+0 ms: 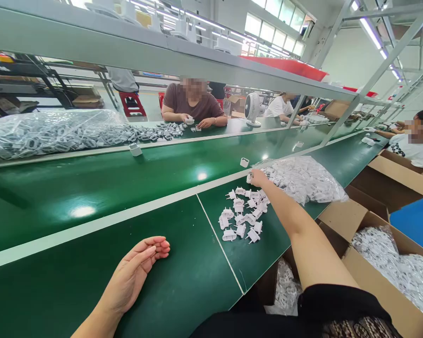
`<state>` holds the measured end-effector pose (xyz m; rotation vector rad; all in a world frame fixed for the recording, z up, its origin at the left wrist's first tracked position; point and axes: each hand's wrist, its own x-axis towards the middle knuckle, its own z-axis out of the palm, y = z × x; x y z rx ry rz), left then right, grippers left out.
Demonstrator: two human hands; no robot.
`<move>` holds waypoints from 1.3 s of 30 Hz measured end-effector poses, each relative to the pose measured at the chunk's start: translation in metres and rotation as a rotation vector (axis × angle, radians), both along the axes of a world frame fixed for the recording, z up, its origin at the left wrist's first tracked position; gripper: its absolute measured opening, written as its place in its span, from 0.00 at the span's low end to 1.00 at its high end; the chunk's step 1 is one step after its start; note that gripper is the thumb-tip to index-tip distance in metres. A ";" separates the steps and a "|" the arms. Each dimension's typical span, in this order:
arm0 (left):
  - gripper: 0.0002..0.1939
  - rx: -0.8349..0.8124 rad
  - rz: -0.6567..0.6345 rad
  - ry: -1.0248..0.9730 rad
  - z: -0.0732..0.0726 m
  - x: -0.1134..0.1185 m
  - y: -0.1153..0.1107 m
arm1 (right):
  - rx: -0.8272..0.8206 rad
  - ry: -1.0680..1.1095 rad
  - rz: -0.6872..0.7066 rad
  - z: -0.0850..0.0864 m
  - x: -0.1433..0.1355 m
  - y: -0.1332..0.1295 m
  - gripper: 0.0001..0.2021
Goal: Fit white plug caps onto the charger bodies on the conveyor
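Observation:
My right hand (259,178) reaches out to the belt's pale edge strip, its fingers closed on a small white plastic housing (249,178). Just beyond it, a similar white housing (244,162) sits on the green conveyor belt (169,169). Loose white plug parts with pins (238,218) lie scattered on the green worktop (183,281), nearer to me. Beside my right wrist, a clear plastic bag (305,180) is full of white parts. My left hand (137,270) hovers over the worktop at left, palm inward, fingers loosely curved, with nothing visible in it.
Cardboard boxes (377,253) with bagged white parts stand at right below the table edge. A shelf beam (183,54) runs overhead. Across the belt, a person (193,105) handles white parts near a large bagged heap (56,134). A fan (253,109) stands farther along.

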<state>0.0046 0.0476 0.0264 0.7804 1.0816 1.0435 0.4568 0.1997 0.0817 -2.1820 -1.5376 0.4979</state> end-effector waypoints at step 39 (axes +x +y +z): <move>0.08 0.196 0.107 0.598 0.043 0.101 0.137 | -0.296 0.834 0.708 -0.086 -0.248 -0.126 0.26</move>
